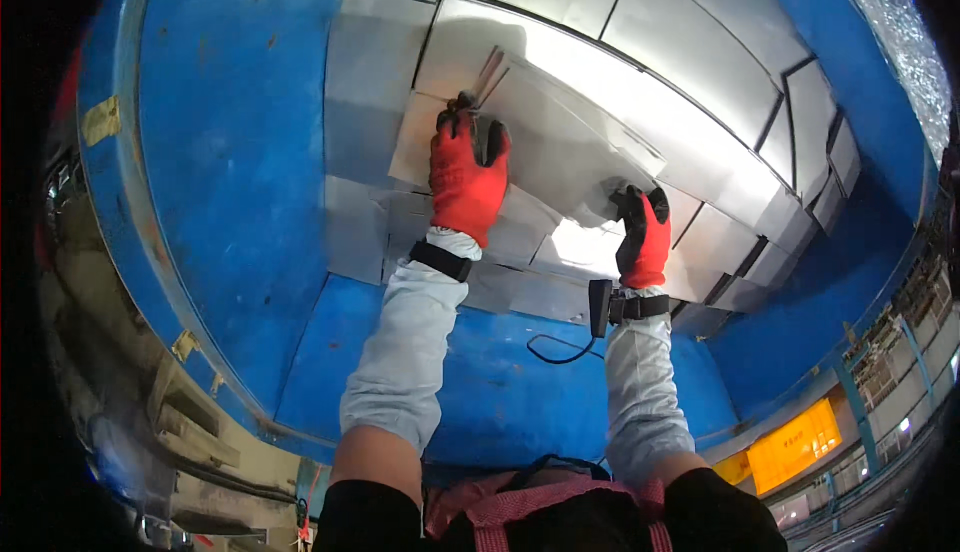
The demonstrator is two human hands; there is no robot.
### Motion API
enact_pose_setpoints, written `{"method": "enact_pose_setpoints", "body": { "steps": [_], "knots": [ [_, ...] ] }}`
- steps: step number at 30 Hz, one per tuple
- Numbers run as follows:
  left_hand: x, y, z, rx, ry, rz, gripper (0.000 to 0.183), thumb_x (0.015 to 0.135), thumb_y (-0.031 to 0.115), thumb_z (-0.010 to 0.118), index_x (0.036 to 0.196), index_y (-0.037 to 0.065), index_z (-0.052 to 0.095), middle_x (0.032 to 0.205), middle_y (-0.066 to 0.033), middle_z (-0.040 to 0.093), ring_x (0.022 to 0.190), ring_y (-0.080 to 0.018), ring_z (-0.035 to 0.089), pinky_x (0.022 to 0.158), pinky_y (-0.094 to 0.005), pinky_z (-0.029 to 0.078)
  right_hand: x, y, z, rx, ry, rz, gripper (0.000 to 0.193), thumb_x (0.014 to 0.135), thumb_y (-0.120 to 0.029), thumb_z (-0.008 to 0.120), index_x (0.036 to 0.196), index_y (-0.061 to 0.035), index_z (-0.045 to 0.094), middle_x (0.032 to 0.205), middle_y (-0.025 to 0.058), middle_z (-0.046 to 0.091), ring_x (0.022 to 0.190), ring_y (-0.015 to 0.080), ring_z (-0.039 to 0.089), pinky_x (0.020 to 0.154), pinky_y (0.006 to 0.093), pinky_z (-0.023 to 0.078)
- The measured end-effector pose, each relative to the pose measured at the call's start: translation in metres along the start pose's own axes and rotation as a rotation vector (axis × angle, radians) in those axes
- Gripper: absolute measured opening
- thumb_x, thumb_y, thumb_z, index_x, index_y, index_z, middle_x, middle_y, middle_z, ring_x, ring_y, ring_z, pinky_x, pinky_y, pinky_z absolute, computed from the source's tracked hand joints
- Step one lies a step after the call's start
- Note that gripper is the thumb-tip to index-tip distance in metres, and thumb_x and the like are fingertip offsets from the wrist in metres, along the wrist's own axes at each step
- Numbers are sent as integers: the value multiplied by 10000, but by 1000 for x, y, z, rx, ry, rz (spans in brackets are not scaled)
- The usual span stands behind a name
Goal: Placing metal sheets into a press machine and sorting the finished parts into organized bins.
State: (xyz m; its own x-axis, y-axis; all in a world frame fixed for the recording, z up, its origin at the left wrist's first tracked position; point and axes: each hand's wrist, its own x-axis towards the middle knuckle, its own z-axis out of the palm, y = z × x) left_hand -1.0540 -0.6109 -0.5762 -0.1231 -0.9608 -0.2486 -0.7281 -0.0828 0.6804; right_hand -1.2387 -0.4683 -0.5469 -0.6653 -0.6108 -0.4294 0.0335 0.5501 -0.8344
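My left hand (468, 172), in a red glove with black fingers, grips the left end of a few thin grey metal sheets (565, 137). At their near right corner my right hand (645, 237), gloved the same way, is closed on the edge. Its fingertips are partly hidden. The held sheets lie tilted and slightly fanned over rows of flat silver metal sheets (690, 37) in a blue bin (235, 152). A black device (600, 309) with a looped cable is strapped to my right wrist, and a black band (440, 261) circles my left.
The bin's left rim (140, 172) curves down to its near wall (520, 372). Crumpled clear plastic wrap (890, 32) hangs at the far right. Beyond the near right rim is a yellow panel (795, 445). Several sheets on the right stand unevenly, with dark gaps between them.
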Motion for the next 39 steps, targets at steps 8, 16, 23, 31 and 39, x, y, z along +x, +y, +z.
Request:
{"method": "enact_pose_setpoints", "body": {
  "steps": [8, 16, 23, 31, 39],
  "knots": [
    [6, -4, -10, 43, -64, -8, 409, 791, 224, 602, 1145, 39, 519, 1067, -181, 548, 973, -323, 530, 831, -349, 437, 15, 37, -3, 49, -47, 291, 359, 880, -374, 474, 790, -35, 545, 548, 33, 490, 478, 160, 456, 470, 300, 370],
    [33, 9, -32, 129, -4, -46, 540, 731, 333, 663, 1159, 45, 504, 1058, -190, 566, 971, -350, 539, 823, -387, 439, 14, -4, -3, 123, 39, 426, 441, 869, -423, 493, 543, -144, 392, 416, -19, 349, 332, 121, 326, 349, 292, 245],
    [45, 16, 2, -210, -226, -339, 677, 661, 455, 700, 1098, -9, 470, 936, -168, 593, 874, -292, 577, 773, -364, 448, 0, -2, -2, -167, 176, 244, 516, 864, -468, 473, 532, -79, 410, 458, -11, 355, 452, 133, 344, 431, 311, 274],
    [-55, 36, -40, -750, -363, -484, 442, 691, 366, 690, 921, 5, 583, 823, -162, 631, 699, -230, 581, 618, -346, 466, -93, -29, -63, -456, 150, 147, 402, 859, -413, 478, 672, -67, 396, 619, 20, 385, 569, 171, 349, 525, 342, 267],
    [-210, 88, -184, -534, -603, -525, 574, 679, 606, 591, 732, 35, 559, 638, -127, 574, 586, -260, 578, 592, -354, 441, -186, -53, -181, -822, -92, -277, 319, 874, -331, 436, 944, -23, 397, 889, 112, 430, 799, 245, 411, 709, 364, 313]
  ]
}}
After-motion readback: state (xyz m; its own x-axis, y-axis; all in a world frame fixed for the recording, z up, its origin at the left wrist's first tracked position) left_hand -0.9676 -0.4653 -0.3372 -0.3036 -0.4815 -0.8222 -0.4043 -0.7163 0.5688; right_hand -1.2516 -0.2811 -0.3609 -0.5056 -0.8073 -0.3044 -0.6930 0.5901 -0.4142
